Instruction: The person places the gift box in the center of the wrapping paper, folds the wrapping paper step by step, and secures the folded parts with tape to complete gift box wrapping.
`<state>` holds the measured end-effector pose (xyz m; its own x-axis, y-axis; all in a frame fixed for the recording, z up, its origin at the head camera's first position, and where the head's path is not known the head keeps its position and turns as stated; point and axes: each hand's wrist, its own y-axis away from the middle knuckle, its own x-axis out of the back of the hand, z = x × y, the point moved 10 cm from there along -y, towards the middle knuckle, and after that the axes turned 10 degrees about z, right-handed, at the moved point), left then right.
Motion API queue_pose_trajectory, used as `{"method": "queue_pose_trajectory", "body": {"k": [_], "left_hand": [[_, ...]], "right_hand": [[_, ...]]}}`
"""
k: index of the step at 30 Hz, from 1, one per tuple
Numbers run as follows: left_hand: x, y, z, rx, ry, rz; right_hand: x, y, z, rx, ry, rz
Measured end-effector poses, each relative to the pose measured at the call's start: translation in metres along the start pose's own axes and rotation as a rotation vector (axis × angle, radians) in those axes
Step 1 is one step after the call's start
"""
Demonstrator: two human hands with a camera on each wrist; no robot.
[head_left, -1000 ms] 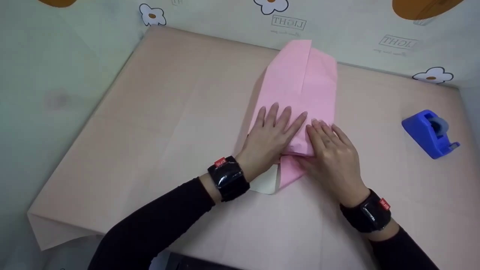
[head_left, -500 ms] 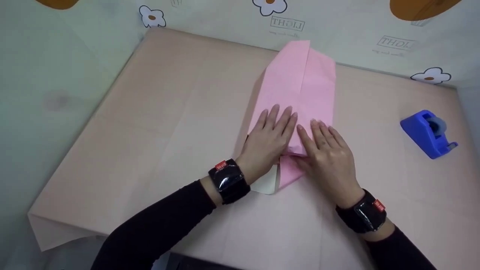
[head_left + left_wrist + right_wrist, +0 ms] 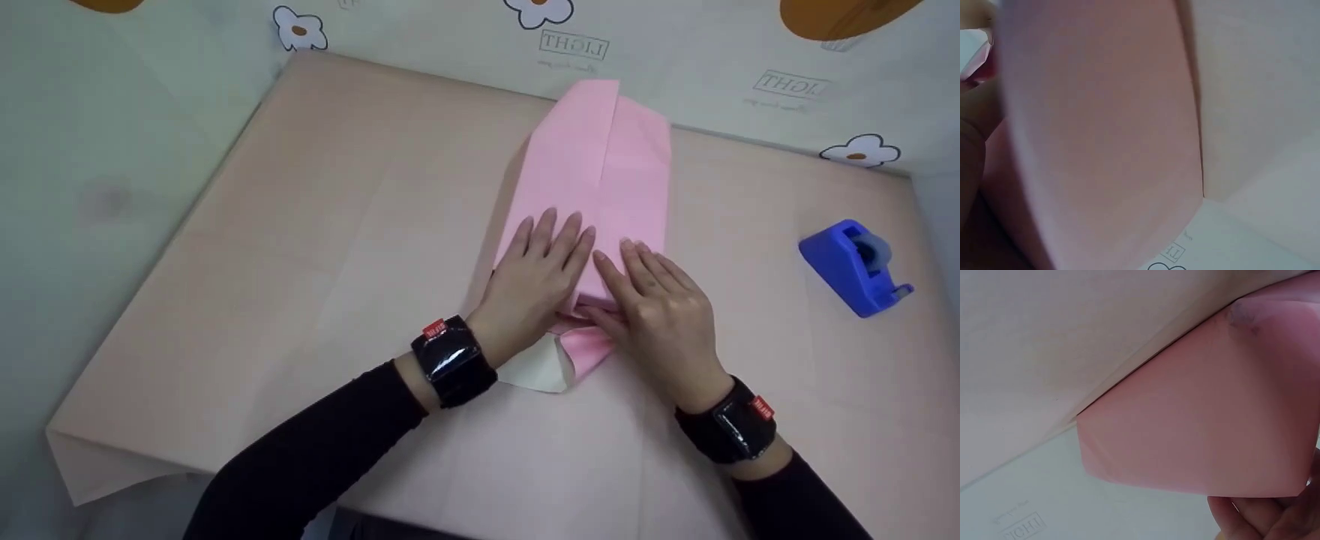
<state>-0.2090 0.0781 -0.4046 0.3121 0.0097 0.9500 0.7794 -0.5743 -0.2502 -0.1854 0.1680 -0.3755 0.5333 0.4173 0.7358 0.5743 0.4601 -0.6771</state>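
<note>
A long package wrapped in pink paper [image 3: 577, 165] lies on the table, a folded seam running along its top. My left hand [image 3: 529, 281] rests on its upper left with fingers straight and spread. My right hand [image 3: 667, 315] has straight fingers on the upper right side, while its thumb presses at the fold of the near end. Below that end sticks out a loose paper flap [image 3: 589, 349], pink with a white underside [image 3: 532, 364], partly covered by my hands. In the left wrist view the package side [image 3: 1106, 124] fills the middle; the right wrist view shows its other side [image 3: 1185, 416].
A blue tape dispenser [image 3: 855, 270] stands on the table to the right. The pinkish-beige table cover [image 3: 360, 210] hangs over at the front left corner. Behind the table is a pale sheet [image 3: 427, 37] printed with flowers.
Both hands stay on the package. My right hand has come slightly left and its thumb now shows at the near end. The flap has curled, showing more of its white side.
</note>
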Motion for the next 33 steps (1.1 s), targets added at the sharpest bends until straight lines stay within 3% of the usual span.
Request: {"method": "queue_pose_trajectory", "body": {"k": [6, 24, 33], "left_hand": [[-0.001, -0.002, -0.003, 0.0, 0.099, -0.07], [0.002, -0.002, -0.001, 0.011, 0.038, 0.061], [0.001, -0.002, 0.001, -0.003, 0.002, 0.042]], "right_hand": [[-0.001, -0.001, -0.003, 0.014, 0.018, -0.007], [-0.002, -0.001, -0.005, 0.071, 0.054, -0.02], [-0.003, -0.002, -0.011, 0.15, 0.134, -0.056]]}}
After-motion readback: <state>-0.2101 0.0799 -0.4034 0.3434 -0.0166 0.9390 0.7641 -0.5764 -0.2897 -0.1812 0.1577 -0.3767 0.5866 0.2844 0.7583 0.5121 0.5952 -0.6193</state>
